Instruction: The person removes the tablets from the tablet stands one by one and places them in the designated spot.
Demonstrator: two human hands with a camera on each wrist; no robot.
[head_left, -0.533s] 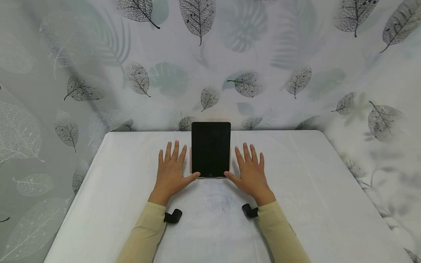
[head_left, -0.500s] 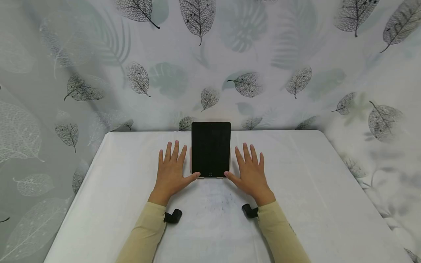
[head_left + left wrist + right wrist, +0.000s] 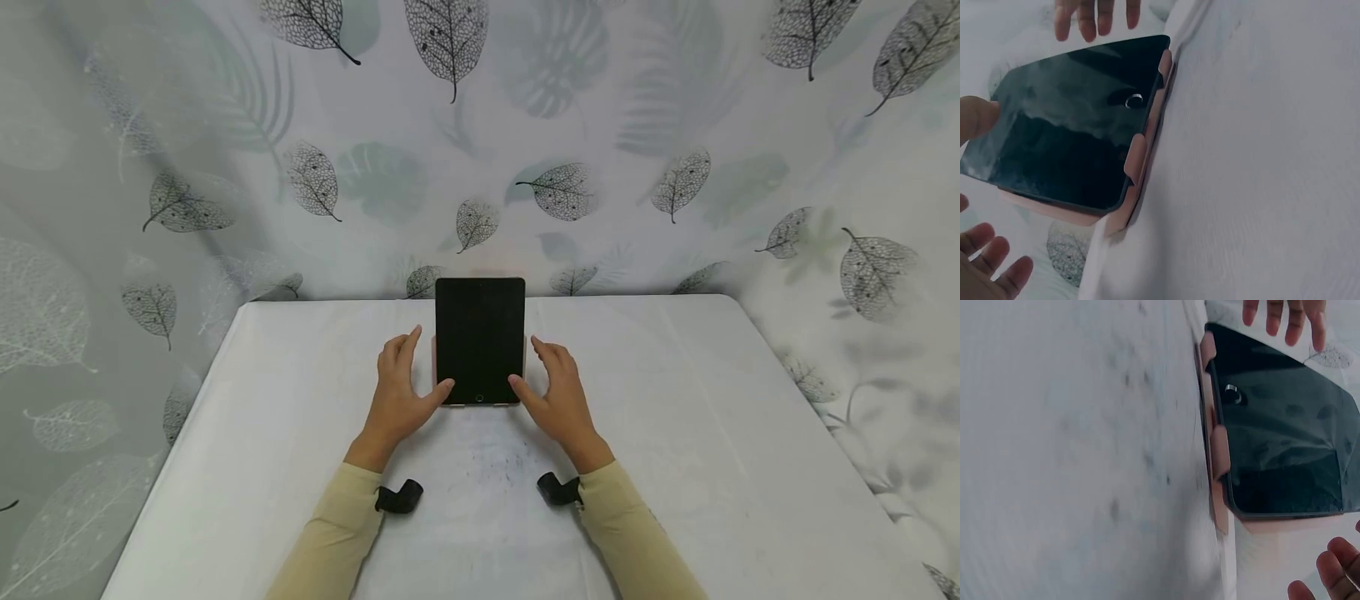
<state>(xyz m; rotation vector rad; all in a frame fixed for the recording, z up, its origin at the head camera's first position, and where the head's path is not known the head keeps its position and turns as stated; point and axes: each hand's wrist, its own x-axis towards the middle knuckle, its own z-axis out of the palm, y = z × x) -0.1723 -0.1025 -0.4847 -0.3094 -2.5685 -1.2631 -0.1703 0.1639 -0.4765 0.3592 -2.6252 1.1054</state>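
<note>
A tablet (image 3: 480,342) with a dark screen and a round home button stands upright, leaning on a pink stand (image 3: 1137,159) whose two front lips catch its lower edge. On its left is my left hand (image 3: 397,404), palm turned inward and fingers bent loosely. My right hand (image 3: 561,404) mirrors it on the other side. Both thumbs point at the tablet's lower corners and overlap them in the head view. The wrist views show gaps between the fingers (image 3: 991,259) and the tablet's sides; whether a thumb touches the screen I cannot tell.
A white cloth covers the table (image 3: 675,467), with faint grey marks in front of the stand. Behind the table hangs a leaf-patterned curtain (image 3: 360,242). Black wrist cameras are strapped over both sleeves, such as the left camera (image 3: 400,497).
Both hands have turned from palms down with fingers spread to palms facing inward with fingers bent. The wrists have come slightly closer together. The tablet stays in place.
</note>
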